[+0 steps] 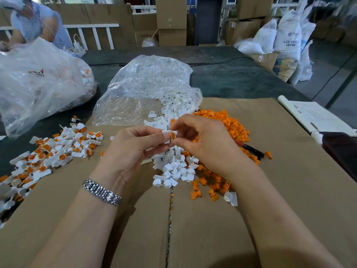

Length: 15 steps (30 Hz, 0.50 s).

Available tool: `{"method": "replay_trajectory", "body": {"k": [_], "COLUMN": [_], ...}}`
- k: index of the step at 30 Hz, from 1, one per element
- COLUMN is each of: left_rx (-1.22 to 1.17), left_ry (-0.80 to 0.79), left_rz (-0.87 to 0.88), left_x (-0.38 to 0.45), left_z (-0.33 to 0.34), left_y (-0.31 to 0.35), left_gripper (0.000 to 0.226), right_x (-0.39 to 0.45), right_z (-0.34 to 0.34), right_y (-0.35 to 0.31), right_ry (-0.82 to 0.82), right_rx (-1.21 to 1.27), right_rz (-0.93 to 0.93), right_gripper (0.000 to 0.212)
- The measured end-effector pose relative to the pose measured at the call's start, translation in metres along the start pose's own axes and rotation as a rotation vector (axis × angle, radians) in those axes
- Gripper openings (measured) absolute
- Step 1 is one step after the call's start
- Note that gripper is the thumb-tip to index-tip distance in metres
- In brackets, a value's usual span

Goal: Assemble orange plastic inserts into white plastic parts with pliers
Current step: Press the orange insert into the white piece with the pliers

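Above the middle of the flat brown cardboard sheet (212,219) that covers the dark table, both hands meet over one small white plastic part (167,136). The left hand (135,147), with a silver metal link watch (102,192) on its wrist, has its thumb and fingers closed on the part from the left. The right hand (202,142) pinches a small orange plastic insert (172,135) between thumb and forefinger, touching the part's right side; whether it is fully seated I cannot tell. Below the hands lies a heap of loose white plastic parts (173,169), spilling from a crumpled clear plastic bag (146,89) behind. A spread of loose orange plastic inserts (229,124) lies to the right. Black and red handled pliers (251,149) rest on the cardboard just right of the right hand, partly hidden by it. Assembled white-and-orange pieces (58,151) lie scattered on the left
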State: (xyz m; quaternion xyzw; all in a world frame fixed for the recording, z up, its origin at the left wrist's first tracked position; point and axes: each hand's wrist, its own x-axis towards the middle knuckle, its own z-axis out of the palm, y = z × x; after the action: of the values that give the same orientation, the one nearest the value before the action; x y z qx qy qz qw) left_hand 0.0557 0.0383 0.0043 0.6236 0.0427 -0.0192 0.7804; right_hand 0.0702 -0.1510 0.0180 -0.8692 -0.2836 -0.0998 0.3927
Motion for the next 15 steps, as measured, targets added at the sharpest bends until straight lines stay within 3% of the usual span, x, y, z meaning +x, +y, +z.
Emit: {"method": "replay_trajectory", "body": {"k": [2, 4, 7, 12, 15], "left_rx": [-0.015, -0.04, -0.081, -0.117, -0.119], "left_ry": [0.002, 0.012, 0.033, 0.046, 0.051], "left_rz": [-0.001, -0.015, -0.031, -0.029, -0.024], "left_x": [0.001, 0.002, 0.002, 0.002, 0.001], "left_z": [0.0, 0.0, -0.001, -0.001, -0.001], "left_y": [0.0, 0.0, -0.001, 0.0, 0.001], "left_gripper": [0.022, 0.018, 0.011, 0.011, 0.01], "right_x": [0.001, -0.001, -0.006, -0.005, -0.005], "right_z": [-0.009, -0.021, -0.035, -0.029, -0.027], "right_y": [0.007, 0.022, 0.039, 0.04, 0.04], "right_ry": [0.049, 0.102, -0.067, -0.221, -0.207], "right_rx": [-0.115, -0.387, -0.61, -0.609, -0.611], "right_rz": [0.108, 0.332, 0.691, 0.738, 0.732], "right_gripper": [0.028, 0.037, 0.049, 0.053, 0.048]}}
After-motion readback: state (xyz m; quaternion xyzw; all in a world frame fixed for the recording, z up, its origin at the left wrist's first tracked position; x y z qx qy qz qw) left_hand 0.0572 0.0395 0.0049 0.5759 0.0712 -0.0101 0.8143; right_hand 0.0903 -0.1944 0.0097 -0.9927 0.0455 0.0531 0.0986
